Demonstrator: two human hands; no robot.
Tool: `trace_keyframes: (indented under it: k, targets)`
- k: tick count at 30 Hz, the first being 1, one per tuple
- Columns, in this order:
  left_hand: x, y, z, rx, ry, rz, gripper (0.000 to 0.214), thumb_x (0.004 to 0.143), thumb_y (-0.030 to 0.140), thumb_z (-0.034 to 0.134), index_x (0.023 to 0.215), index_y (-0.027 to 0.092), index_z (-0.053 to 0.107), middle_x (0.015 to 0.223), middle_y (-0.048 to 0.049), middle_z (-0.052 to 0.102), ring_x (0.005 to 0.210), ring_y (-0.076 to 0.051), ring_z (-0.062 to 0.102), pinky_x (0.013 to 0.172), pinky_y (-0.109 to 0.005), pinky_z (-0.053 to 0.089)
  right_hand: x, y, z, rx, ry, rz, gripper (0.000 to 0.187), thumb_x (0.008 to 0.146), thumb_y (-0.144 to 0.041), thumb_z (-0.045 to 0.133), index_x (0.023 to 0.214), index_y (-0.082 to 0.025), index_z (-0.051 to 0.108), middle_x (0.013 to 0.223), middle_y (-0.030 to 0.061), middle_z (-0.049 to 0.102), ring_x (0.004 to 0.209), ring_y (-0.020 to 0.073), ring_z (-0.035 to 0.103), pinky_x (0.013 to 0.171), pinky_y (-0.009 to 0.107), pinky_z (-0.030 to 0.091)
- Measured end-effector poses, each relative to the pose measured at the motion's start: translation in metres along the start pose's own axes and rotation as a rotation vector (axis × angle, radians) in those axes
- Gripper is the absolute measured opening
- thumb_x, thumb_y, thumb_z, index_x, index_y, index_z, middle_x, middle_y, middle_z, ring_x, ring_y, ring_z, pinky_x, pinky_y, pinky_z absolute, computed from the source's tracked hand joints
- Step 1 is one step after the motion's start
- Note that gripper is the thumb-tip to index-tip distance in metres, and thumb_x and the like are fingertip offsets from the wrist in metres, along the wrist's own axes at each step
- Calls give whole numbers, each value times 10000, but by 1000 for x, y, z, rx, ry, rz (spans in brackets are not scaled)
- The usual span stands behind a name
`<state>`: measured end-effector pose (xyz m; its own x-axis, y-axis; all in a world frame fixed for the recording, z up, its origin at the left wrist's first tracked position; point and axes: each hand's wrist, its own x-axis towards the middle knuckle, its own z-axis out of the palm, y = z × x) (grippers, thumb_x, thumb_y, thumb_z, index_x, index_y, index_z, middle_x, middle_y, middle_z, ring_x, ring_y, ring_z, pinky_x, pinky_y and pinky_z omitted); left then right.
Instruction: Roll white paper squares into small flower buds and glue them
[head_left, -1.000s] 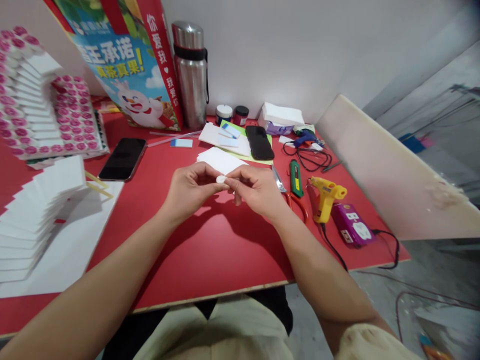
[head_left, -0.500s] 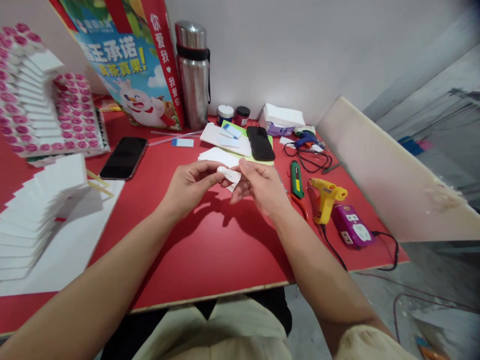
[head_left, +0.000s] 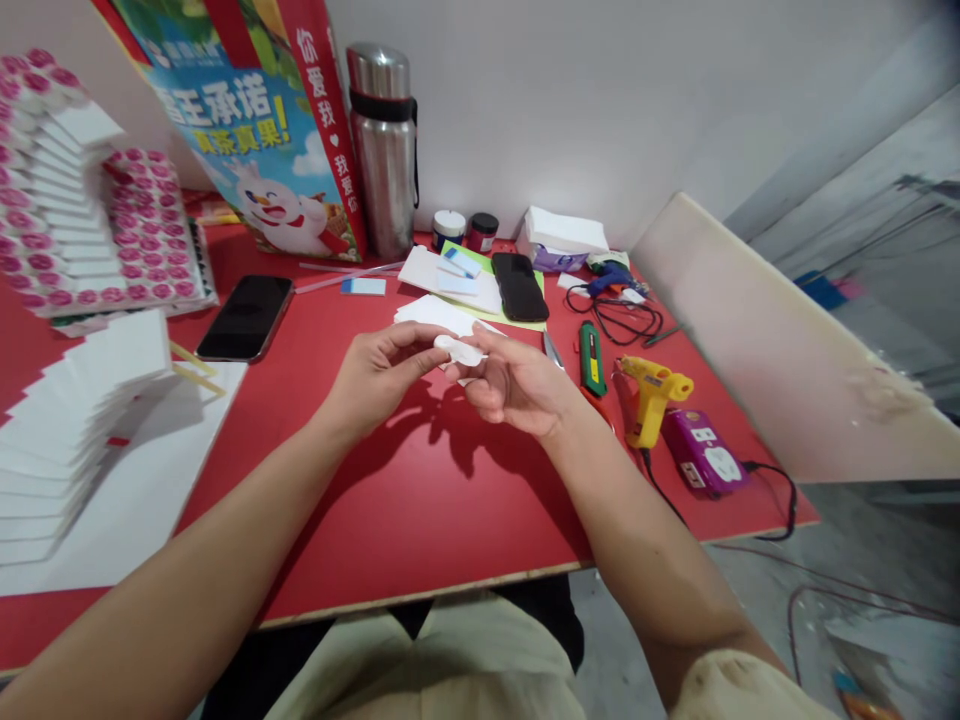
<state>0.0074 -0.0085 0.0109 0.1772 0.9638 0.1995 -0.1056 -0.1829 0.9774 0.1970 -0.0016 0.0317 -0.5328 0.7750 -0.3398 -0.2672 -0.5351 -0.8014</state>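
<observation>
Over the middle of the red table, my left hand [head_left: 386, 370] pinches a small white paper strip [head_left: 459, 350] between thumb and fingers; its left end is curled round. My right hand [head_left: 521, 380] meets the strip's other end, with fingers curled beneath and behind it. Part of its grip is hidden. Behind both hands lies a stack of white paper [head_left: 435, 312]. Right of my right hand are scissors [head_left: 552, 350] with orange handles, partly covered by the hand, and a green utility knife [head_left: 592, 358].
A yellow glue gun [head_left: 651, 395] and a purple power socket [head_left: 705, 455] with cords lie at right. Phones [head_left: 246, 317] [head_left: 520, 287], a steel flask [head_left: 384, 150] and a printed bag [head_left: 262, 130] stand behind. Fanned white pieces [head_left: 82, 430] and a pink-and-white paper model [head_left: 97, 200] occupy the left.
My right hand has turned, its thumb shifting off the strip's front and its palm showing more. The strip's free end looks shorter and more curled. The left hand keeps its pinch.
</observation>
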Motion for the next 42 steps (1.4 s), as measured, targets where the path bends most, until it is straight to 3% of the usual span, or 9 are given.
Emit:
trace_keyframes:
  k: [5, 9, 15, 17, 19, 22, 27, 33, 42]
  targets:
    - [0, -4, -1, -4, 13, 8, 260, 796, 370, 843, 973, 182, 817, 896, -60, 790, 853, -216, 714, 867, -347, 553, 1, 10, 4, -335, 196, -319, 348, 768, -370, 830, 934, -195, 578, 743, -16, 732, 403, 81, 545, 379, 210, 469]
    - [2, -9, -4, -23, 48, -13, 239, 812, 346, 829, 985, 182, 810, 911, -59, 787, 862, -205, 704, 865, -337, 551, 1, 18, 5, -764, 395, -514, 135, 878, -305, 689, 870, -198, 608, 652, -28, 683, 412, 90, 553, 442, 224, 453]
    - [4, -15, -5, -103, 46, -59, 262, 797, 344, 841, 994, 175, 808, 950, -71, 782, 878, -198, 695, 893, -346, 552, 2, 21, -4, -1408, 542, -988, 164, 945, -257, 550, 827, -196, 646, 745, 41, 705, 676, 152, 634, 637, 275, 450]
    - [5, -16, -6, -156, 38, -71, 256, 808, 342, 832, 1004, 180, 807, 975, -73, 781, 895, -199, 700, 915, -359, 549, 1, 20, -4, -1469, 547, -1030, 176, 951, -258, 525, 840, -196, 647, 811, 67, 730, 748, 173, 661, 671, 288, 460]
    - [5, -16, -8, -151, 29, -48, 243, 822, 341, 822, 1009, 186, 807, 993, -72, 781, 907, -199, 702, 922, -360, 546, 0, 18, -2, -1306, 500, -930, 138, 943, -291, 556, 874, -201, 635, 832, 63, 735, 718, 166, 669, 659, 283, 482]
    - [5, -11, -11, -37, 7, 28, 234, 846, 352, 801, 1014, 190, 806, 966, -63, 780, 901, -202, 703, 900, -346, 545, 0, 12, 0, -744, 320, -545, 166, 945, -346, 568, 1046, -215, 588, 850, 43, 743, 595, 150, 668, 550, 258, 511]
    - [3, 0, -11, 110, -69, 86, 204, 867, 335, 773, 1012, 193, 802, 1007, -75, 779, 977, -243, 707, 915, -366, 535, 5, 0, -5, -81, -16, 26, 377, 1059, -414, 305, 1122, -168, 584, 819, 91, 745, 473, 130, 590, 354, 200, 392]
    - [3, 2, -11, 171, -143, 142, 203, 914, 326, 722, 1047, 191, 796, 1051, -92, 769, 1027, -250, 698, 959, -381, 512, -4, -4, -2, 16, -21, -10, 171, 980, -282, 602, 1068, -149, 661, 792, 3, 649, 464, 43, 408, 356, 135, 275]
    - [3, -1, -12, 180, -102, 108, 220, 889, 345, 749, 1021, 176, 798, 1025, -93, 779, 995, -252, 702, 933, -373, 517, -9, -2, 1, -171, 84, -106, 335, 740, -366, 891, 904, -109, 751, 731, -11, 558, 527, 35, 327, 438, 193, 272]
